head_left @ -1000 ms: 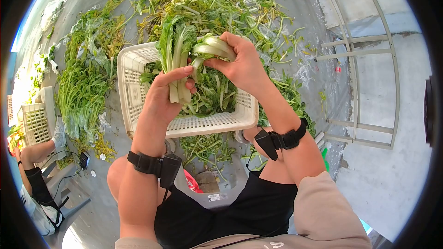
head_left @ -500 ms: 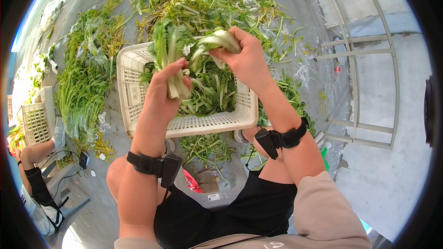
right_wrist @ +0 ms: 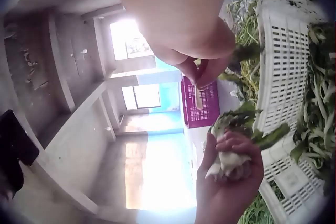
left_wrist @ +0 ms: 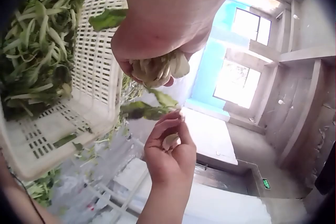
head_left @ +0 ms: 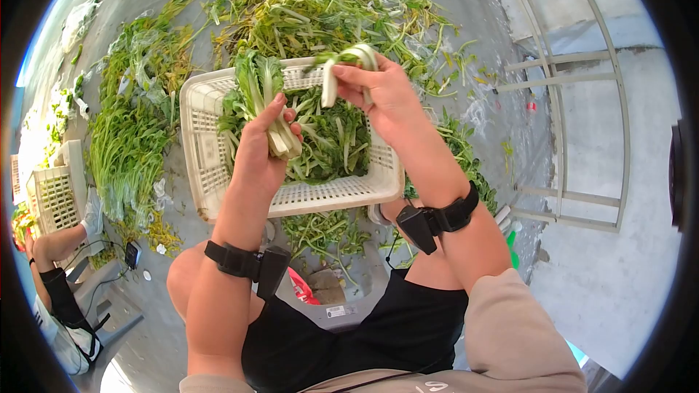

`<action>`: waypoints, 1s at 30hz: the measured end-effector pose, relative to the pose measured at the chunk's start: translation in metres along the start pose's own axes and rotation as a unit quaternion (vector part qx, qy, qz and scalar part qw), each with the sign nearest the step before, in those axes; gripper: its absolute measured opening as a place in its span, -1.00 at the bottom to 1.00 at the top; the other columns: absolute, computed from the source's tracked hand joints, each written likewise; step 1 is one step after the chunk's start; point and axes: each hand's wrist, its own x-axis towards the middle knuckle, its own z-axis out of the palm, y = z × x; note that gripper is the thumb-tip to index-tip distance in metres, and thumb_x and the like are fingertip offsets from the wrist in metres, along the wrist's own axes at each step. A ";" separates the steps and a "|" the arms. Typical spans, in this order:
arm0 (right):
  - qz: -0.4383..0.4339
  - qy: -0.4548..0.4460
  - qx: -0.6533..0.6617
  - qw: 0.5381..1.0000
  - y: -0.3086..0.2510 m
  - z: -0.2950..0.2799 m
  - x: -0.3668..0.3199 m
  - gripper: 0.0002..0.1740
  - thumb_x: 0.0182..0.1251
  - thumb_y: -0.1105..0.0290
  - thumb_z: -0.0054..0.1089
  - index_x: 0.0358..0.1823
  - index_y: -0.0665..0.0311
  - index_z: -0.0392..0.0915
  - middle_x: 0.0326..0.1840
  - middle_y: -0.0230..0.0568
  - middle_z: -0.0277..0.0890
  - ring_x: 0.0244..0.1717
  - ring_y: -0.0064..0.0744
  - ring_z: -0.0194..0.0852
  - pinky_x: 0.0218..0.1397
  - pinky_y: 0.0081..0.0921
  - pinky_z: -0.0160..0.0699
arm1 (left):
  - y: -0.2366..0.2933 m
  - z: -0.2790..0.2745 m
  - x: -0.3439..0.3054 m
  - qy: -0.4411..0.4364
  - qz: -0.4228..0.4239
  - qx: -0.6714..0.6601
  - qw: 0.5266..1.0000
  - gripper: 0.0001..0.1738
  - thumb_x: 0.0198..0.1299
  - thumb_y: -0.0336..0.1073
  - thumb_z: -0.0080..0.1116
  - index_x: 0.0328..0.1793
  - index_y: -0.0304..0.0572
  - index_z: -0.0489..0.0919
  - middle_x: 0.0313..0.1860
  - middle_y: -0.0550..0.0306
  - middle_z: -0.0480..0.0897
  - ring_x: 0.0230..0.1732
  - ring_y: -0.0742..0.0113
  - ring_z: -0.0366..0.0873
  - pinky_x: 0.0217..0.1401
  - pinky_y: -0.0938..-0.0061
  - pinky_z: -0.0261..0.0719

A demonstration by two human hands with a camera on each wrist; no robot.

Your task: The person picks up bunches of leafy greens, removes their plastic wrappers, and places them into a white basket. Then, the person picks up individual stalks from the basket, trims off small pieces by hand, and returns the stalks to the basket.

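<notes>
My left hand (head_left: pixel 261 142) grips a bunch of leafy greens (head_left: pixel 256 84), its pale stalk ends towards me and its leaves pointing away. Those stalk ends (left_wrist: pixel 157 70) poke out below the palm in the left wrist view. To the right, my right hand (head_left: pixel 391 98) pinches bent leaves with a thick white stalk (head_left: pixel 330 89), held apart from the bunch. Both hands are over a white plastic basket (head_left: pixel 338 198), in which loose green leaves (head_left: pixel 338 145) lie heaped. In the right wrist view, the left hand (right_wrist: pixel 233 187) has its fingers curled round the bunch.
Beyond the basket a large pile of trimmed yellowish greens (head_left: pixel 313 7) covers the floor. More greens (head_left: pixel 131 138) lie at the left. A metal frame (head_left: pixel 559 138) stands at the right. At the far left sits another person (head_left: pixel 62 240) beside a second basket (head_left: pixel 54 196).
My right hand has drawn leaves away from the bunch, and their white stalk now hangs folded from its fingers. The left hand still holds the bunch, lowered slightly towards the basket.
</notes>
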 end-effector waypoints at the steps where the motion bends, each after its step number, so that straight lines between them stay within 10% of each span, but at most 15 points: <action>1: 0.000 0.001 0.000 1.000 0.000 0.005 -0.002 -0.76 0.23 0.62 0.37 -0.08 0.37 0.59 -0.16 -0.22 0.68 -0.17 -0.41 0.72 -0.06 -0.42 0.83 | -0.003 0.001 -0.001 -0.005 -0.008 0.005 1.000 -0.73 0.41 -0.10 0.21 0.07 -0.03 0.51 -0.32 0.26 0.55 -0.39 0.44 0.51 -0.28 0.49 0.56; 6: 0.039 -0.075 -0.017 0.996 0.015 0.023 -0.013 -0.68 0.18 0.59 0.43 -0.04 0.38 0.59 -0.18 -0.23 0.68 -0.21 -0.40 0.71 -0.20 -0.41 0.78 | -0.018 0.011 -0.008 -0.021 -0.005 0.007 1.000 -0.45 0.31 0.27 0.20 0.12 0.01 0.58 -0.29 0.30 0.55 -0.39 0.52 0.45 -0.28 0.51 0.48; 15: 0.010 -0.066 -0.152 0.986 0.026 0.024 -0.015 -0.63 0.14 0.62 0.39 0.02 0.40 0.58 -0.20 -0.25 0.66 -0.31 -0.46 0.65 -0.28 -0.46 0.67 | -0.020 0.012 -0.005 -0.038 0.030 0.080 0.996 -0.44 0.32 0.22 0.23 0.13 -0.08 0.60 -0.27 0.31 0.56 -0.36 0.52 0.46 -0.31 0.55 0.48; 24: -0.012 -0.067 -0.064 0.996 0.007 0.025 -0.013 -0.72 0.21 0.59 0.36 -0.05 0.32 0.58 -0.16 -0.27 0.65 -0.25 -0.44 0.69 -0.16 -0.43 0.79 | -0.020 0.008 -0.006 0.061 -0.009 0.048 0.997 -0.50 0.43 0.20 0.08 0.11 -0.06 0.54 -0.35 0.29 0.50 -0.40 0.46 0.50 -0.36 0.52 0.52; 30: 0.002 -0.256 0.183 0.949 0.000 0.030 -0.017 -0.71 0.24 0.60 0.38 -0.02 0.35 0.58 -0.12 -0.18 0.67 -0.16 -0.35 0.73 -0.07 -0.41 0.82 | -0.028 0.003 -0.003 0.060 -0.041 0.048 0.996 -0.60 0.53 0.12 -0.07 0.13 0.01 0.51 -0.35 0.28 0.51 -0.43 0.43 0.50 -0.37 0.49 0.55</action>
